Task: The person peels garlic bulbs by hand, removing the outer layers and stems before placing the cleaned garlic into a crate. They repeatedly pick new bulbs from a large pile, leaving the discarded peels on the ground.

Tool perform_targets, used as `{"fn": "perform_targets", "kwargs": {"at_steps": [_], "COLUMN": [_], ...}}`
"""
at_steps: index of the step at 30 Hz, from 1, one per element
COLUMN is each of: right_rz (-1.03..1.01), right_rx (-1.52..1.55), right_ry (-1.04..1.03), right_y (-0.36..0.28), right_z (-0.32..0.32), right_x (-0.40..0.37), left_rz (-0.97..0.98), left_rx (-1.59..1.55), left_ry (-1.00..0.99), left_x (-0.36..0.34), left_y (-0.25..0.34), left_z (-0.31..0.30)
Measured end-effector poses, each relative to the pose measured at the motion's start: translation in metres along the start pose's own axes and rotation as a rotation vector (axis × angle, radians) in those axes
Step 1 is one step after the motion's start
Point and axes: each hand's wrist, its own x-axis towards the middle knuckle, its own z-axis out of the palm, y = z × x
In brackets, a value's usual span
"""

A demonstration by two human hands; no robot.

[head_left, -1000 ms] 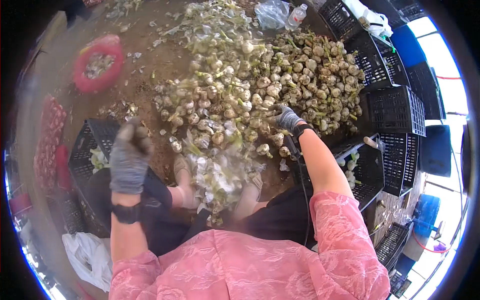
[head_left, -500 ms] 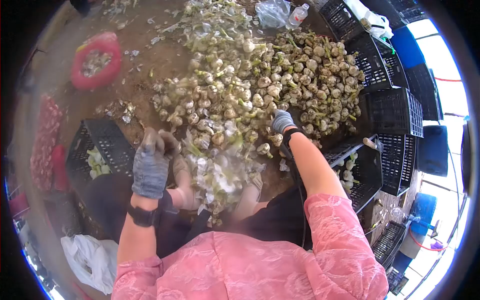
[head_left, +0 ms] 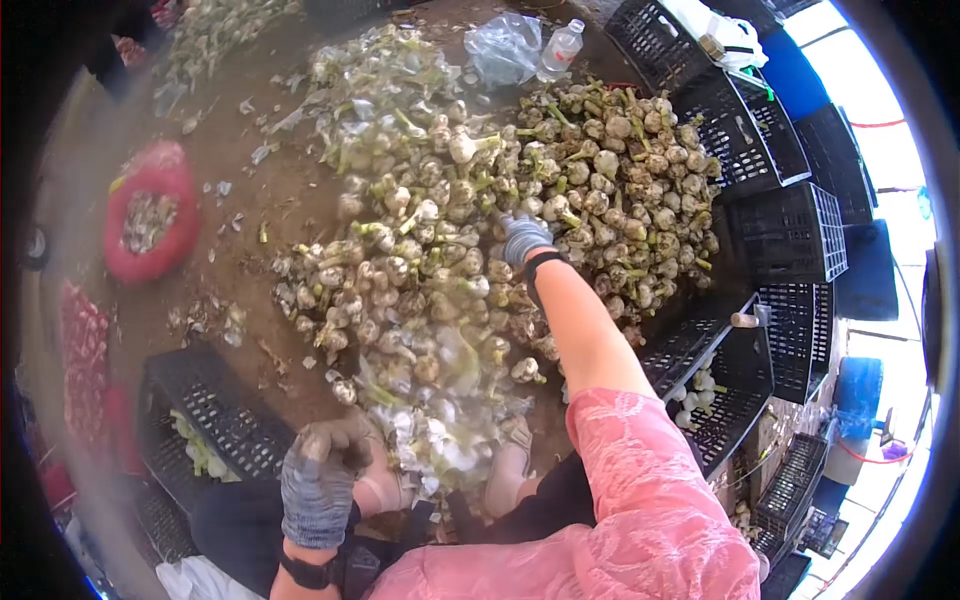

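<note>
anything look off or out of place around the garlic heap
A clear bag and a bottle sit beyond the garlic heap, looking like stray items beside produce; papery skins also lie strewn between the person's feet.

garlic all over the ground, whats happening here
A person in grey gloves has the right hand in the heap of garlic bulbs; what its fingers touch is hidden. The left hand is curled nearer the body, and I cannot tell whether it holds anything. Loose skins lie between the feet. One black crate on the left and another on the right each hold some whiter bulbs.
</note>
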Motion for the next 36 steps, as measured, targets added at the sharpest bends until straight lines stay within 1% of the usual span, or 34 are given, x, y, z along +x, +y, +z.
{"fn": "perform_targets", "kwargs": {"at_steps": [2, 4, 5, 6, 8, 10, 11, 12, 13, 14, 15, 16, 18, 19, 20, 22, 24, 25, 26, 27, 28, 29, 30, 31, 32, 34, 35, 36], "right_rz": [0.006, -0.160, -0.196, -0.274, -0.377, -0.576, -0.534, -0.467, -0.223, -0.129, 0.071, 0.119, 0.259, 0.351, 0.356, 0.435, 0.234, 0.050, -0.209, -0.250, -0.466, -0.511, -0.849, -0.945, -1.039, -1.109, -1.152, -1.189], "right_rx": [0.025, 0.196, 0.188, 0.142, -0.078, -0.008, 0.217, -0.199, 0.079, 0.080, -0.032, -0.036, -0.052, -0.021, -0.029, 0.082, -0.016, -0.068, -0.129, 0.052, 0.000, -0.050, 0.175, 0.006, 0.073, 0.112, 0.114, 0.110], "right_ry": [0.009, -0.034, 0.047, 0.053, -0.127, -0.220, -0.273, -0.102, 0.002, 0.319, 0.274, 0.234, 0.232, 0.218, 0.236, 0.219, 0.112, 0.133, 0.284, 0.175, 0.232, 0.138, 0.344, 0.397, 0.390, 0.312, 0.350, 0.390], "right_y": [0.007, 0.034, 0.044, 0.058, 0.073, 0.108, 0.112, 0.105, 0.095, 0.098, 0.104, 0.099, 0.103, 0.084, 0.082, 0.082, 0.086, 0.078, 0.079, 0.060, 0.042, 0.020, 0.022, 0.004, -0.009, -0.035, -0.042, -0.045], "right_z": [0.014, 0.031, 0.039, 0.047, 0.040, 0.039, 0.020, 0.006, -0.025, -0.016, -0.017, -0.022, 0.001, -0.006, -0.001, 0.008, 0.006, 0.002, 0.003, -0.013, -0.030, -0.049, -0.036, -0.051, -0.057, -0.069, -0.071, -0.073], "right_x": [0.004, 0.001, -0.017, -0.023, -0.047, -0.029, -0.026, -0.019, -0.033, -0.017, 0.001, 0.007, 0.042, 0.030, 0.033, 0.041, 0.034, 0.026, 0.004, -0.019, -0.058, -0.094, -0.109, -0.147, -0.177, -0.233, -0.255, -0.272], "left_rz": [-0.019, 0.024, 0.017, 0.028, 0.028, -0.001, -0.008, -0.003, 0.001, -0.003, 0.000, 0.007, 0.007, 0.015, 0.019, 0.017, 0.009, 0.042, 0.054, 0.051, 0.050, 0.078, 0.107, 0.127, 0.146, 0.027, 0.209, 0.129], "left_rx": [0.009, 0.043, 0.041, 0.070, 0.098, 0.081, 0.083, 0.131, 0.183, 0.192, 0.165, 0.134, 0.092, 0.087, 0.081, 0.130, 0.198, 0.353, 0.341, 0.233, 0.128, 0.095, 0.062, 0.056, 0.051, -0.153, 0.074, -0.123], "left_ry": [-0.008, -0.026, -0.029, -0.010, 0.011, -0.062, -0.058, -0.052, -0.042, -0.029, -0.041, -0.054, -0.056, -0.056, -0.058, -0.046, -0.047, -0.123, -0.114, -0.085, -0.052, -0.102, -0.149, -0.166, -0.183, -0.297, -0.332, -0.472], "left_x": [0.003, 0.005, 0.006, 0.007, 0.007, 0.009, 0.010, 0.011, 0.010, 0.010, 0.012, 0.014, 0.015, 0.014, 0.012, 0.011, 0.011, 0.010, 0.009, 0.005, 0.001, 0.001, 0.001, 0.000, -0.002, -0.005, -0.010, -0.014], "left_y": [0.001, 0.004, 0.004, 0.002, -0.002, -0.002, -0.003, -0.004, -0.004, -0.004, -0.006, -0.006, -0.004, -0.003, -0.002, -0.006, -0.009, -0.004, -0.003, -0.004, -0.005, -0.007, -0.012, -0.015, -0.017, -0.015, -0.018, -0.013], "left_z": [0.005, 0.010, 0.010, 0.010, 0.009, 0.009, 0.011, 0.013, 0.013, 0.013, 0.012, 0.012, 0.019, 0.021, 0.022, 0.015, 0.010, 0.011, 0.016, 0.023, 0.029, 0.030, 0.030, 0.031, 0.032, 0.037, 0.038, 0.042]}}
